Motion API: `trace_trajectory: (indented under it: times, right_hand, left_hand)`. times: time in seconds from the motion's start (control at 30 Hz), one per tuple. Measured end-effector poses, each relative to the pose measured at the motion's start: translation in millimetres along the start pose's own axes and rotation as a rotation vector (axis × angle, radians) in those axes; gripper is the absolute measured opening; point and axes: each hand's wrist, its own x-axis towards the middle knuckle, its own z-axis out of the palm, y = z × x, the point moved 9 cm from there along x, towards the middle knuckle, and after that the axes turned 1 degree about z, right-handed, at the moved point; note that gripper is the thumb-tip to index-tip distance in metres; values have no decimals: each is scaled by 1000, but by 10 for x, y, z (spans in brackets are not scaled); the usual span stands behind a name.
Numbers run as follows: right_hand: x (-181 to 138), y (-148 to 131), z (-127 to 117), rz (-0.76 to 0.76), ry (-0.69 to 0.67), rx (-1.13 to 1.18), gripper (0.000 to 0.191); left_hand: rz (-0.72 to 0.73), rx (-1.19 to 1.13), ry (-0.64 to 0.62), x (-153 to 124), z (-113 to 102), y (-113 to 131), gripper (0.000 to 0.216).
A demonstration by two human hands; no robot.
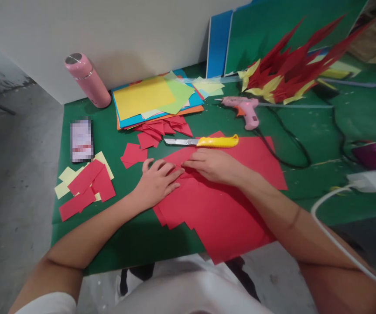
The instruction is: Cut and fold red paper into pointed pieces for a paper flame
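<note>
Several sheets of red paper (230, 218) lie overlapping in front of me, some reaching past the table's near edge. My left hand (157, 181) rests on their left part, fingers spread and slightly bent. A small folded red paper piece (186, 173) shows between my two hands. My right hand (212, 165) has its fingers pressed together on this piece, and its thumb is mostly hidden. Just beyond my fingers lies a yellow-handled utility knife (217, 141) with its blade out, pointing left. Cut red paper pieces (134, 155) lie past my left hand.
Red and yellow paper strips (88, 185) lie left, below a blurred-out phone-sized object (82, 140). Behind stand a pink bottle (88, 80) and a coloured paper stack (142, 98). A pink glue gun (245, 109), red-yellow paper flames (289, 65) and a white cable (325, 231) occupy the right.
</note>
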Motion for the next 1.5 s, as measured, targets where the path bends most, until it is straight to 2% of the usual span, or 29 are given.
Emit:
trace_trajectory:
  times: [0.33, 0.77, 0.87, 1.03, 1.1, 1.17, 1.27, 1.4, 1.5]
  right_hand:
    - [92, 4, 91, 55, -43, 47, 32]
    - [-59, 100, -75, 82, -16, 14, 40]
    - [-89, 129, -123, 106, 13, 35, 38]
    - [-149, 200, -275, 159, 135, 152, 33]
    - [-144, 194, -283, 165, 131, 203, 37]
    - [-121, 160, -224, 152, 72, 241, 44]
    - [-89, 114, -128, 124, 13, 261, 40]
    - [-75, 110, -130, 79, 84, 210, 28]
    - [-59, 87, -154, 24, 129, 109, 29]
  left_hand:
    - [-18, -33, 3, -5, 22, -23, 40]
    - [2, -73, 28, -1, 20, -25, 41]
    - [4, -90, 6, 6, 27, -24, 40]
    - [-3, -73, 20, 7, 0, -32, 39]
    - [9, -63, 32, 3, -7, -23, 41]
    - [17, -59, 42, 0, -12, -17, 44]
    - [-2, -54, 39, -2, -1, -32, 45]
    - [-20, -50, 50, -3, -9, -47, 44]
    - [-29, -57, 87, -7, -50, -53, 40]
